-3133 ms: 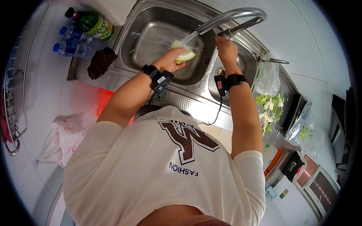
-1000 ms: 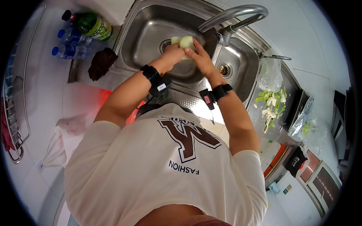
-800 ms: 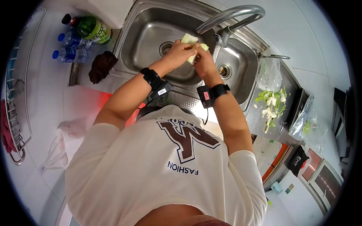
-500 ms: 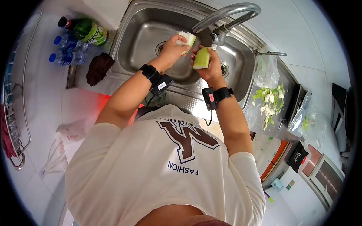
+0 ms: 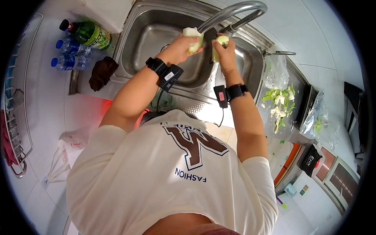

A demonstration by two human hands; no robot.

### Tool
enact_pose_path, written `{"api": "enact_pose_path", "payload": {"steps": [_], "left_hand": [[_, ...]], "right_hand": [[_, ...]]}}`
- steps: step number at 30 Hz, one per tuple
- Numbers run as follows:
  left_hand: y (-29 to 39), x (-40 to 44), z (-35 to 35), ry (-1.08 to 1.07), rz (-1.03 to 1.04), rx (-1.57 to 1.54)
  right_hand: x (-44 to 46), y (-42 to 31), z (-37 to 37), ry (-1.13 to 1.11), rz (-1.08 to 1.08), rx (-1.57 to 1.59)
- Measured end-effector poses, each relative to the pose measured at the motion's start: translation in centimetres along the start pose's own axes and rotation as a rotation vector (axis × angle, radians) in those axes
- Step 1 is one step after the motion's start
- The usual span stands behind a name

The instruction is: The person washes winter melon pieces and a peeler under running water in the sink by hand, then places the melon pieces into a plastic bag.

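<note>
My left hand [image 5: 181, 49] is wrapped round a pale green melon-like piece [image 5: 192, 38] with a white cut face, over the large sink basin [image 5: 152, 35]. Close to the divider between the basins, my right hand [image 5: 226, 53] grips a second pale green piece [image 5: 221, 40], its fingers partly hiding it. The two pieces are apart. The curved faucet [image 5: 235, 8] arches beside both hands, its outlet close to the piece in my left hand. No running water can be made out.
Several bottles, one large and green [image 5: 92, 34], stand left of the sink near a dark brown cloth [image 5: 103, 73]. On the right counter lie chopped green and white scraps [image 5: 280, 103] below a clear plastic bag [image 5: 276, 72]. A dish rack [image 5: 17, 129] is at far left.
The pieces, earlier close together in both hands, are now apart. Over the last half second my right hand has moved up and right towards the faucet base with its piece.
</note>
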State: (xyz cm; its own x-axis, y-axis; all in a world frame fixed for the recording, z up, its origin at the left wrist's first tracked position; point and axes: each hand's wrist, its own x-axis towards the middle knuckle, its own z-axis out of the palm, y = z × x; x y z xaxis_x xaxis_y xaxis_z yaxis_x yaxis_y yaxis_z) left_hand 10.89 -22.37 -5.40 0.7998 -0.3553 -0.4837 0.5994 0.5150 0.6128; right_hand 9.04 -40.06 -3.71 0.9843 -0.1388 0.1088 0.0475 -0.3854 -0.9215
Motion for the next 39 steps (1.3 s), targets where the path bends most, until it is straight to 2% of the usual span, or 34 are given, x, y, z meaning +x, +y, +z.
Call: {"api": "enact_pose_path", "payload": {"steps": [1,2,4,5,7,10,13,19,25,31,39], "left_hand": [[0.1,0.0,0.1,-0.001,0.002,0.0],[0.2,0.0,0.2,0.007,-0.014,-0.054],[0.4,-0.1,0.6,0.016,-0.026,-0.103],[0.4,-0.2,0.8,0.043,-0.033,-0.131],[0.5,-0.1,1.0,0.072,-0.038,-0.158],[0.5,-0.2,1.2,0.092,-0.043,-0.185],[0.3,-0.2,1.2,0.139,-0.026,-0.186],[0.3,-0.2,1.2,0.179,-0.054,-0.226],[0.0,0.2,1.0,0.171,-0.041,-0.236],[-0.6,0.9,0.1,0.15,-0.043,-0.224],[-1.6,1.1,-2.3,0.008,-0.02,-0.088]], "right_hand": [[1.1,0.2,-0.3,0.065,-0.252,-0.342],[2.2,0.8,-0.5,0.066,-0.253,-0.34],[3.7,1.2,-0.7,-0.205,-0.147,-0.335],[3.8,1.5,-0.8,-0.204,-0.15,-0.332],[3.8,0.7,-0.9,-0.35,0.024,-0.431],[3.6,1.5,-0.3,-0.301,-0.101,-0.511],[3.0,2.0,-0.2,-0.286,-0.138,-0.491],[2.1,1.3,-1.0,-0.362,-0.095,-0.425],[1.9,1.8,-0.9,-0.339,-0.103,-0.413],[1.8,1.7,-1.0,-0.335,-0.156,-0.458],[1.6,1.4,-1.1,-0.343,-0.129,-0.452]]}}
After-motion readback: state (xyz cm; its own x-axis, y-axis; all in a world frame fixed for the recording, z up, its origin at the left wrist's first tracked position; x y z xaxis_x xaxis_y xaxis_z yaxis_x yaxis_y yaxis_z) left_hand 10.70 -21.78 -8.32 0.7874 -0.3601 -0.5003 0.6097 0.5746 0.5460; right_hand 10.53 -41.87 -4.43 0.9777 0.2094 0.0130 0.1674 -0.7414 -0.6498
